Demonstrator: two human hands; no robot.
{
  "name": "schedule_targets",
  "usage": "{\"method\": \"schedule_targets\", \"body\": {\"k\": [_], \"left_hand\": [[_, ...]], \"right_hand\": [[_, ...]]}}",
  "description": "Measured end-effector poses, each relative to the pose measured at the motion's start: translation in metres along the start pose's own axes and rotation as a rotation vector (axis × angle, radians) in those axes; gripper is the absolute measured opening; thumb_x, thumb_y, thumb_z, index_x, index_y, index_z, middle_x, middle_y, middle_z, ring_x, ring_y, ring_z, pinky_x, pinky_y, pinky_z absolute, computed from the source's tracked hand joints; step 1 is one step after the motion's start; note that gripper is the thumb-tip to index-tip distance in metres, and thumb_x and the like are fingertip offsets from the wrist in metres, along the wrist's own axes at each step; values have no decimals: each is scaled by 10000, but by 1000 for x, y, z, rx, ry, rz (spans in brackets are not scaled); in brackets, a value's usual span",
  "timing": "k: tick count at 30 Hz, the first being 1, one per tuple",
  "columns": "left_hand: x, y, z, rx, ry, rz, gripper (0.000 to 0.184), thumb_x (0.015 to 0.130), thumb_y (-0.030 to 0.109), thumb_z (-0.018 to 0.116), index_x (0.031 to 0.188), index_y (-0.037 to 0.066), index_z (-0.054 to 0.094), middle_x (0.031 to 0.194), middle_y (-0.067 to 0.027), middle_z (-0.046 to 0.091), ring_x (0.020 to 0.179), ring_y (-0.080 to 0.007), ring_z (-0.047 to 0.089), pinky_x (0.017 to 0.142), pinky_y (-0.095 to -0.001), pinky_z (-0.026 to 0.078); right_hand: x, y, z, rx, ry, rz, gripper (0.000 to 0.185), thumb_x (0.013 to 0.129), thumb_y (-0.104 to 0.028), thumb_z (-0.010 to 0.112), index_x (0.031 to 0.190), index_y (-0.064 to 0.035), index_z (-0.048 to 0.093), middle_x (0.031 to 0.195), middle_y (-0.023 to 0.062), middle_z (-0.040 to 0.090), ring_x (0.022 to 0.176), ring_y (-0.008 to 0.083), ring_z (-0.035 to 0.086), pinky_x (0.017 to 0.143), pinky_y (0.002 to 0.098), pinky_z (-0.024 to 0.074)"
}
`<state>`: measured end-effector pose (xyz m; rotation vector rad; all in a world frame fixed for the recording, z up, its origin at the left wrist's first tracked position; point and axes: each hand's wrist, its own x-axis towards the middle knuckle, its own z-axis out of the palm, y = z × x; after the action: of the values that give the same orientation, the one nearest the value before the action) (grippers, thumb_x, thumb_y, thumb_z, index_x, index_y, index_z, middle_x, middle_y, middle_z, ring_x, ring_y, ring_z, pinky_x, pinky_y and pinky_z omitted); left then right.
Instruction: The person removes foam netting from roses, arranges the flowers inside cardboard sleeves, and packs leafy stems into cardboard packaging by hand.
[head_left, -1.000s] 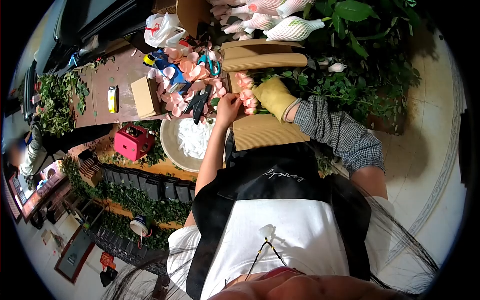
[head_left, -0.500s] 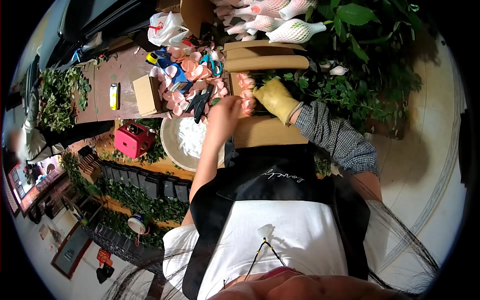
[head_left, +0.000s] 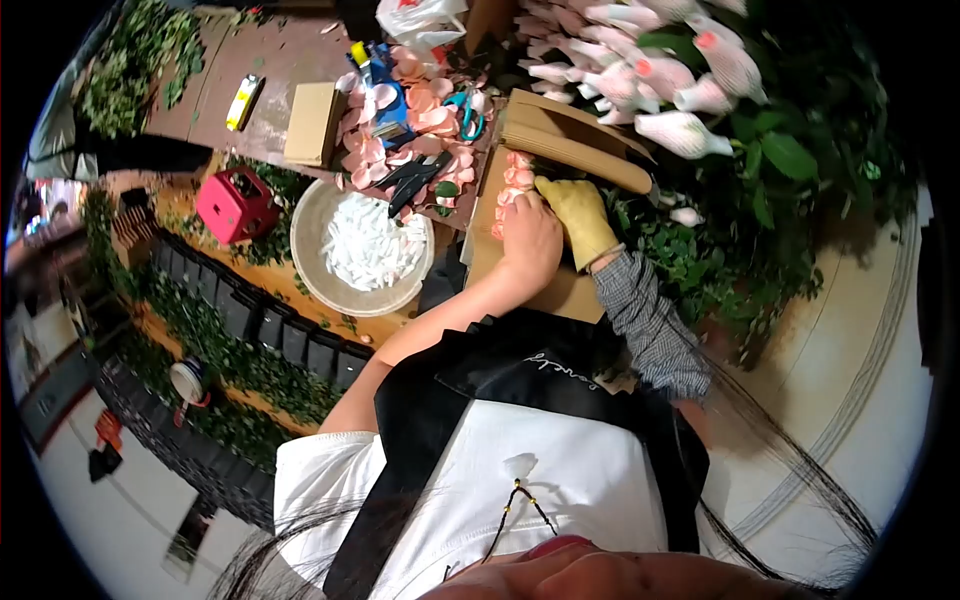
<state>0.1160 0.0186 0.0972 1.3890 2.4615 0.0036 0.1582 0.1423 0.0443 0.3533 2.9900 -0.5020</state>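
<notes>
Roses [head_left: 518, 172]: peach heads, in a row on cardboard [head_left: 568, 295], along its left edge.
Left hand [head_left: 533, 240]: bare, over the near part of the row; fingers bent, tips at the heads; opening and grip hidden, cannot tell.
Right hand [head_left: 580, 215]: in a yellow glove, just right of the row; fingers curled; cannot tell whether anything is held.
Tabletop [head_left: 285, 60]: loose petals [head_left: 365, 150], teal scissors [head_left: 470, 118] and black tool [head_left: 415, 182], left of the cardboard.
Tub [head_left: 303, 235]: white pieces [head_left: 365, 245] inside, by the tabletop's near edge.
</notes>
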Motion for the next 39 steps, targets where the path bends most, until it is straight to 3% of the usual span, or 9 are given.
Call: {"method": "schedule_targets", "body": {"k": [8, 14, 20, 25, 27, 29, 33, 37, 39], "left_hand": [[6, 8, 8, -146, -183, -64, 362, 901, 195, 557, 1132, -30, 721, 1524, -342, 325, 1129, -332, 559, 805, -312, 534], [-1, 2, 9, -137, 41, 4, 250, 797, 155, 608, 874, -29, 758, 1408, -392, 427, 970, -315, 608, 658, -302, 575], [4, 2, 20, -72, -36, 68, 252, 807, 174, 592, 857, -1, 766, 1384, -384, 465, 1012, -361, 591, 791, -338, 545], [4, -6, 25, -163, 115, 49, 287, 805, 203, 591, 876, -8, 771, 1362, -392, 475, 1026, -402, 574, 846, -369, 523], [6, -8, 6, -224, -134, -4, 302, 864, 136, 576, 1020, -67, 737, 1549, -265, 331, 1106, -317, 566, 804, -347, 573], [9, -6, 13, -226, -136, -8, 310, 878, 146, 566, 1024, -69, 735, 1555, -256, 326, 1113, -317, 562, 815, -350, 570], [3, -11, -8, -179, -192, 23, 323, 898, 197, 561, 1030, -32, 747, 1548, -263, 334, 1128, -337, 557, 823, -356, 568], [1, -15, 10, -142, -26, 122, 337, 839, 271, 618, 847, -43, 740, 1307, -371, 503, 1006, -424, 591, 879, -471, 519], [6, -14, 6, -143, -14, 87, 337, 840, 268, 616, 861, -46, 739, 1300, -370, 507, 1011, -427, 591, 886, -471, 513]], "right_hand": [[8, -23, -37, -48, 176, 226, 225, 900, -320, 611, 821, -118, 671, 725, 132, 690, 684, 363, 674, 632, 483, 541], [10, -18, -15, -258, 31, 259, 226, 903, -321, 613, 812, -122, 669, 729, 137, 693, 677, 371, 670, 633, 481, 540], [11, -16, -17, -238, -20, 302, 225, 909, -314, 613, 856, -110, 690, 786, 147, 709, 727, 367, 681, 673, 460, 548], [-7, -35, -84, 491, 229, 142, 260, 899, -167, 649, 1142, -86, 697, 1032, 170, 715, 974, 347, 668, 860, 431, 515], [-17, -51, -126, 596, 392, 102, 273, 886, -122, 662, 1154, -78, 683, 1029, 161, 711, 939, 347, 667, 838, 449, 514], [-13, -39, -145, 4, 744, 74, 277, 873, -138, 685, 1139, -59, 676, 1018, 162, 705, 901, 352, 663, 827, 459, 511], [-15, 28, -109, -155, 439, 448, 311, 889, -192, 676, 1160, -39, 670, 1040, 172, 707, 1016, 369, 639, 910, 446, 499], [-42, 18, -143, 184, 542, 270, 196, 899, -164, 664, 1077, -111, 728, 970, 166, 706, 876, 352, 686, 769, 390, 548], [-78, -9, -209, 126, 410, 176, 163, 902, -111, 660, 1049, -91, 728, 1052, 131, 714, 1010, 320, 658, 921, 409, 505]]}}
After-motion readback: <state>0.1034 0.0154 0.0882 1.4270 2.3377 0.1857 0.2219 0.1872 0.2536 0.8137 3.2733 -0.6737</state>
